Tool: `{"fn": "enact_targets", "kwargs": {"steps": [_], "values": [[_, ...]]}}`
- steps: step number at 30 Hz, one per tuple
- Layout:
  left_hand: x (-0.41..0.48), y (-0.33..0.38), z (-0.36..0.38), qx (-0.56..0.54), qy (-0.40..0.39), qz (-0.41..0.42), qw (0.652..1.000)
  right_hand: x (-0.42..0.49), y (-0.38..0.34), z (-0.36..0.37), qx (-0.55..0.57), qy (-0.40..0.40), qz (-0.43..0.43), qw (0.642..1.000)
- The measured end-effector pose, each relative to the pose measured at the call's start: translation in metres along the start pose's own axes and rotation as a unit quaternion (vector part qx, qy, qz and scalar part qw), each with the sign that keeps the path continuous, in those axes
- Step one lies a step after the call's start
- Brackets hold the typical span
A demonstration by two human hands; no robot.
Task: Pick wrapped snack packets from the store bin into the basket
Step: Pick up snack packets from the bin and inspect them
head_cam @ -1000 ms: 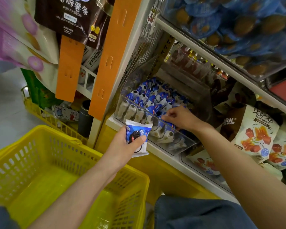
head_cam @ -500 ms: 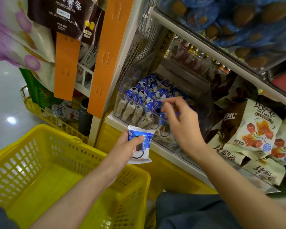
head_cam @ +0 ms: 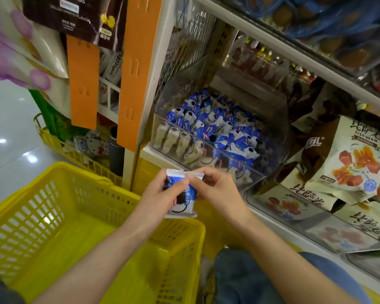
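I see the left hand (head_cam: 160,194) wrapped around a blue-and-white snack packet (head_cam: 181,195), thumb across its front. The right hand (head_cam: 217,189) meets it from 3 o'clock, fingertips pinching the packet's upper edge; whether it holds a second packet behind the first I cannot tell. Both hands grip the packet just above the far right corner of the basket (head_cam: 53,227).

The basket is yellow plastic with slotted walls and lies at 8 o'clock from the hands. No packets show on the part of its floor that I can see.

At 1 o'clock from the hands I read a clear plastic bin (head_cam: 206,150) on the lowest white shelf (head_cam: 160,157), filled with matching blue-and-white packets, some standing in a row against its front wall.

At 3 o'clock, cream bags (head_cam: 349,159) with orange print lean beside the bin. At 11 o'clock, two orange hanging strips (head_cam: 138,69) run down the shelf post. At 10 o'clock, a second yellow basket (head_cam: 59,145) sits on the glossy pale floor (head_cam: 9,132), which reflects ceiling lights. Blue denim (head_cam: 250,279) covers the knee at 5 o'clock.
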State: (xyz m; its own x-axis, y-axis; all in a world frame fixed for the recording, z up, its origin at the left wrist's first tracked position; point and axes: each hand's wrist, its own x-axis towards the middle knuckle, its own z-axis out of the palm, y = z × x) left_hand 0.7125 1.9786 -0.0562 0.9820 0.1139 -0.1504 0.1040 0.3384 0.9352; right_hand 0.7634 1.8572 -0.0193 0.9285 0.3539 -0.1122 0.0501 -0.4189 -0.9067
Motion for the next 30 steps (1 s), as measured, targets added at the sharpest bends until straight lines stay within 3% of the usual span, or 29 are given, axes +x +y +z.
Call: {"fn": "enact_targets", "kwargs": {"steps": [4, 8, 10, 14, 17, 20, 23, 28, 30], "values": [[0.001, -0.001, -0.005, 0.043, 0.037, 0.017, 0.998, -0.001, 0.001, 0.005, -0.132, 0.014, -0.097, 0.986], [0.003, -0.002, -0.005, 0.025, 0.040, -0.008, 0.999, -0.004, 0.001, 0.003, -0.287, 0.064, -0.241, 0.925], [0.003, -0.001, -0.007, 0.008, 0.030, -0.015, 0.999, -0.006, 0.000, 0.002, -0.296, 0.070, -0.262, 0.916], [0.003, -0.001, -0.010, 0.010, -0.004, -0.065, 0.998, -0.005, -0.004, -0.001, -0.161, 0.097, -0.174, 0.967], [0.000, -0.001, -0.009, 0.003, 0.045, -0.055, 0.997, 0.001, -0.007, -0.006, -0.024, 0.102, -0.039, 0.994], [0.000, 0.002, -0.015, -0.007, 0.110, -0.020, 0.994, 0.002, -0.007, -0.010, -0.016, 0.028, 0.047, 0.998], [-0.001, 0.006, -0.023, 0.003, 0.130, 0.016, 0.991, -0.003, -0.002, -0.004, -0.044, -0.097, 0.111, 0.988], [-0.004, 0.007, -0.025, 0.053, 0.126, 0.065, 0.989, -0.006, 0.002, 0.003, -0.185, -0.142, 0.038, 0.972], [-0.005, 0.007, -0.026, 0.095, 0.122, 0.080, 0.985, -0.006, 0.000, 0.005, -0.173, -0.131, -0.007, 0.976]]}}
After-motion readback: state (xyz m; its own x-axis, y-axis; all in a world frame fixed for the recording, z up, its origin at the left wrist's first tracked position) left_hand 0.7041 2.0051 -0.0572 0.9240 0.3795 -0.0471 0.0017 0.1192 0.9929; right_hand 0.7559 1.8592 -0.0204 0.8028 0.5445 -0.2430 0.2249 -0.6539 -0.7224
